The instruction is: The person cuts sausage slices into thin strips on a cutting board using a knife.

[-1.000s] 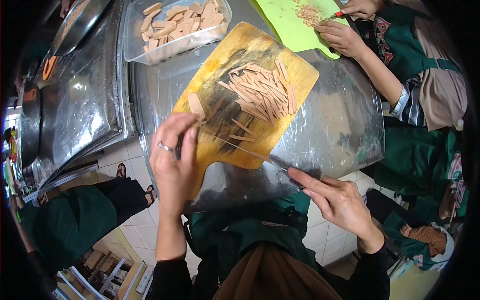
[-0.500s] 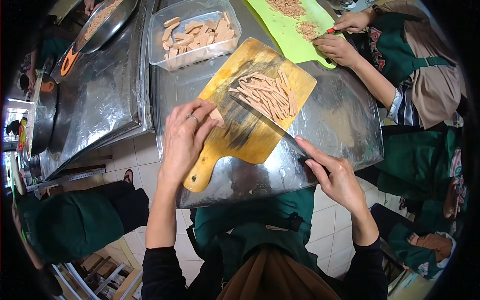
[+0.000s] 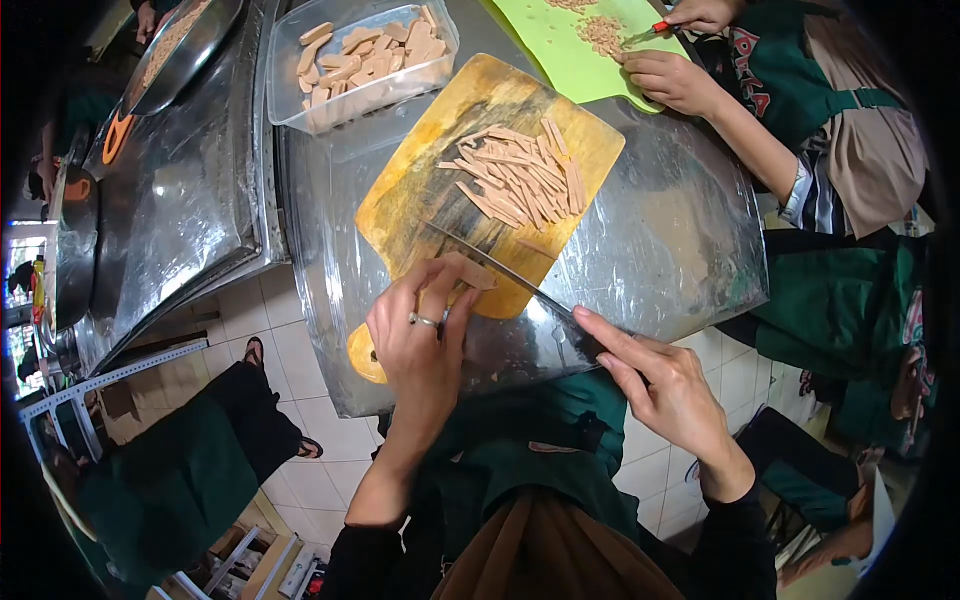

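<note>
My left hand [image 3: 420, 320], with a ring on one finger, presses a flat pinkish-brown piece [image 3: 470, 270] onto the lower part of the wooden cutting board [image 3: 400, 180]. In my right hand [image 3: 660, 385] is a long knife [image 3: 510, 272], its index finger stretched along the blade's spine. The blade lies slantwise over the board, beside the held piece. Thin cut strips [image 3: 525, 180] form a loose pile on the board's upper right part. One thin strip lies apart near the blade.
A clear plastic tub [image 3: 370, 95] of larger pieces stands behind the board on the metal table [image 3: 680, 220]. At the back right, a co-worker's hands [image 3: 680, 80] cut on a green board [image 3: 560, 60]. A metal pan [image 3: 190, 60] is at left.
My left hand has moved right and down, bringing the piece beside the blade. The knife tip has shifted left and down, away from the strips. The board appears slightly further left and up.
</note>
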